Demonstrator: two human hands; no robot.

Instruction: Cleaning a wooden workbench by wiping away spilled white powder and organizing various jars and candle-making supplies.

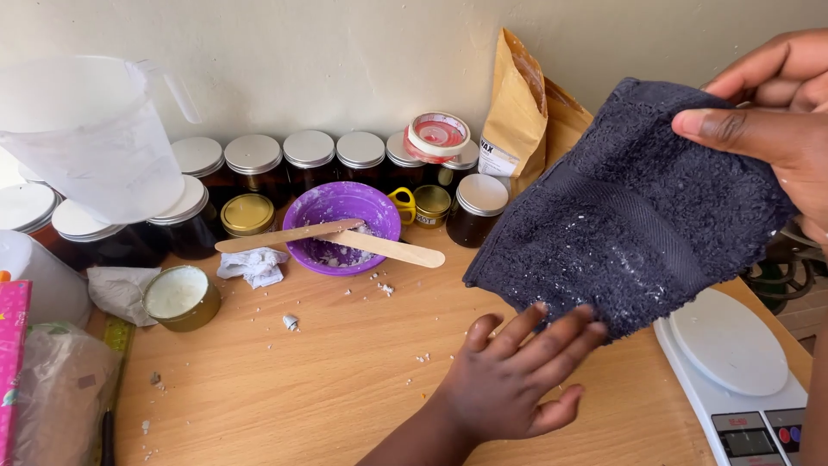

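**Towel held over the workbench: condition and hazards**

Above the wooden table (pixel 345 380), a dark blue towel (pixel 630 216) hung speckled with white flakes. The right hand (pixel 776 112) pinched its upper corner between thumb and fingers; the left hand (pixel 517 380) was open, fingertips brushing the lower hem. Directly beneath lay a white kitchen scale (pixel 729 371). Further out stood a purple bowl (pixel 343 226) with two wooden sticks (pixel 345 242), lidded jars (pixel 309 160) and a brown paper bag (pixel 522 112).

Risk, as judged: shaking the towel could scatter flakes onto the scale, and a wide swing could strike the sticks.
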